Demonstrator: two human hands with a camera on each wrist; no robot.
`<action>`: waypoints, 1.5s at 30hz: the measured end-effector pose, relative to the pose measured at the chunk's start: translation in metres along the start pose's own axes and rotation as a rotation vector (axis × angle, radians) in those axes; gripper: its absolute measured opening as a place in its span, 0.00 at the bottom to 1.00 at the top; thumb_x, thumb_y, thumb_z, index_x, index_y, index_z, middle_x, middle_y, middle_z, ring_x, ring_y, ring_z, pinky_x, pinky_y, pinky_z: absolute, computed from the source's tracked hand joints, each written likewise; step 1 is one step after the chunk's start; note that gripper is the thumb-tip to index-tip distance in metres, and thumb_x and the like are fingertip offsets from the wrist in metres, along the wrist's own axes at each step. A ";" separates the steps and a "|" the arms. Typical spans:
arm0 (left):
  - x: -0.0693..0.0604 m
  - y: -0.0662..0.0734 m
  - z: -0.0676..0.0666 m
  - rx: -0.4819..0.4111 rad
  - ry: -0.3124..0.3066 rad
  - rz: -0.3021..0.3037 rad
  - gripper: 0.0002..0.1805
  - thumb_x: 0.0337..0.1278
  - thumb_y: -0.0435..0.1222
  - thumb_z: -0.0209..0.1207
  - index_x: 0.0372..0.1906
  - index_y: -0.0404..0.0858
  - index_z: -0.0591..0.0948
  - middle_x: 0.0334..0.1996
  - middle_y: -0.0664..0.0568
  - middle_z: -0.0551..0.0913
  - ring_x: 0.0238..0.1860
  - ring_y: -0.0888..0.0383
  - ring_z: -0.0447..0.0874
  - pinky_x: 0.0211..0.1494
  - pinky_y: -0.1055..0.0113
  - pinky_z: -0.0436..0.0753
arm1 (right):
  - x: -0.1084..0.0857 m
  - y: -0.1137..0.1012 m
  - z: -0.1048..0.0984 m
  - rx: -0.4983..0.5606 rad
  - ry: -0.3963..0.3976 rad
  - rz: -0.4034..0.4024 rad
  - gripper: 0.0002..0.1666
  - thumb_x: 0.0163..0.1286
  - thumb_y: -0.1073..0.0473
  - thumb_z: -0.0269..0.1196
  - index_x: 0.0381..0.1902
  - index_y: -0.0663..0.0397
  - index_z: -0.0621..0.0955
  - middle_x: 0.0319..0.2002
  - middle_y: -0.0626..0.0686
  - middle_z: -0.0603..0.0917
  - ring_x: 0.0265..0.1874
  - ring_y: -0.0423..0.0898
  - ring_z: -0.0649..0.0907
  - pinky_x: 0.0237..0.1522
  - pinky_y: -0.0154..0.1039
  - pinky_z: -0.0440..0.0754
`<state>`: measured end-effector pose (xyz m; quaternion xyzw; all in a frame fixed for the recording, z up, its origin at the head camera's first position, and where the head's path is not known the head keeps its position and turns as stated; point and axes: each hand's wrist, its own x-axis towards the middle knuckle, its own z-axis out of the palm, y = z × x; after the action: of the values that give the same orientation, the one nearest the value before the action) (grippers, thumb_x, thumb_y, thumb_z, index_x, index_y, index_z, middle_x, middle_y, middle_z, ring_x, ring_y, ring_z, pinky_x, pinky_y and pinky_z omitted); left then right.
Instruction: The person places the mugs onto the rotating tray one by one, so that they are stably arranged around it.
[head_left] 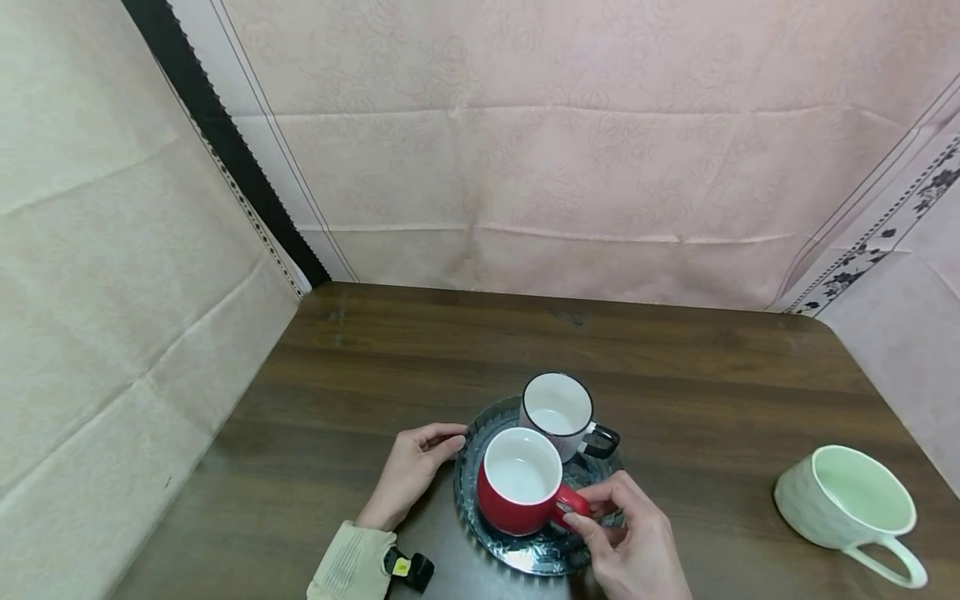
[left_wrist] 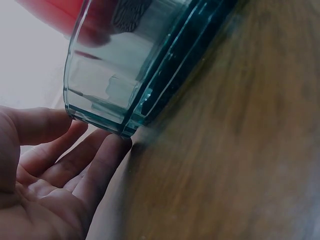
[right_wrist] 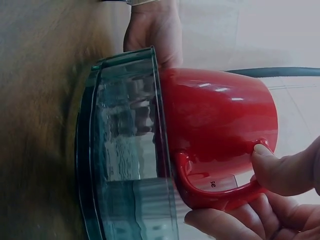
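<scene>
A red mug with a white inside stands at the front of a round glass dish; behind it on the dish is a white mug with a dark rim and black handle. My right hand pinches the red mug's handle between thumb and fingers, also plain in the right wrist view, where the red mug sits by the dish's rim. My left hand holds the dish's left edge; in the left wrist view its thumb and fingertips touch the glass wall.
A pale green mug stands at the right of the wooden table, its handle toward the front right. Light patterned cloth hangs behind the table and along both sides.
</scene>
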<state>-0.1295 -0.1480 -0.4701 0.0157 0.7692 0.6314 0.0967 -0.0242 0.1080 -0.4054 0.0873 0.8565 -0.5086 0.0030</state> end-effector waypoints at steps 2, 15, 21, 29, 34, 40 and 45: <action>0.000 0.000 0.000 0.003 0.002 0.000 0.12 0.62 0.41 0.63 0.48 0.43 0.86 0.47 0.51 0.85 0.45 0.55 0.82 0.51 0.62 0.81 | 0.000 0.000 0.001 0.004 -0.003 -0.001 0.15 0.54 0.66 0.74 0.38 0.48 0.83 0.36 0.48 0.78 0.35 0.47 0.78 0.28 0.33 0.83; 0.000 0.000 0.001 0.003 0.003 0.004 0.12 0.62 0.41 0.63 0.48 0.43 0.86 0.46 0.51 0.85 0.45 0.54 0.82 0.51 0.61 0.81 | 0.002 -0.001 0.004 -0.009 -0.006 -0.005 0.14 0.54 0.65 0.74 0.38 0.48 0.83 0.36 0.48 0.78 0.35 0.46 0.78 0.29 0.32 0.83; 0.000 -0.001 0.000 0.011 0.004 0.000 0.12 0.62 0.41 0.63 0.48 0.43 0.86 0.46 0.51 0.85 0.45 0.54 0.82 0.51 0.61 0.81 | 0.003 -0.002 0.006 0.008 -0.020 0.001 0.14 0.55 0.66 0.74 0.37 0.48 0.83 0.36 0.48 0.78 0.35 0.47 0.78 0.29 0.33 0.83; 0.001 -0.001 0.001 0.014 0.008 0.007 0.12 0.63 0.41 0.63 0.48 0.44 0.86 0.46 0.51 0.85 0.46 0.55 0.82 0.52 0.61 0.81 | 0.003 -0.003 0.008 0.035 -0.012 0.000 0.15 0.54 0.68 0.74 0.35 0.45 0.83 0.37 0.47 0.78 0.34 0.48 0.79 0.30 0.34 0.84; 0.001 -0.001 0.001 0.020 0.011 0.004 0.12 0.63 0.41 0.63 0.48 0.44 0.86 0.47 0.51 0.85 0.46 0.55 0.82 0.52 0.60 0.81 | 0.003 -0.002 0.009 0.047 -0.010 -0.042 0.15 0.53 0.69 0.74 0.35 0.46 0.83 0.36 0.47 0.78 0.36 0.47 0.79 0.31 0.33 0.84; 0.000 -0.001 0.000 0.022 0.013 0.003 0.12 0.63 0.42 0.63 0.48 0.44 0.86 0.47 0.51 0.85 0.46 0.55 0.82 0.52 0.60 0.81 | 0.004 -0.001 0.012 0.031 -0.014 -0.034 0.15 0.53 0.67 0.74 0.35 0.46 0.83 0.36 0.46 0.78 0.36 0.47 0.79 0.31 0.33 0.83; -0.001 -0.001 0.000 0.017 0.012 0.000 0.12 0.63 0.42 0.62 0.48 0.44 0.86 0.47 0.51 0.85 0.46 0.55 0.82 0.53 0.60 0.81 | 0.004 0.000 0.015 0.033 0.001 -0.057 0.16 0.52 0.68 0.75 0.34 0.46 0.82 0.36 0.46 0.78 0.35 0.47 0.79 0.30 0.33 0.83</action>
<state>-0.1287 -0.1479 -0.4714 0.0124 0.7752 0.6249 0.0919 -0.0297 0.0960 -0.4132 0.0632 0.8502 -0.5224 -0.0135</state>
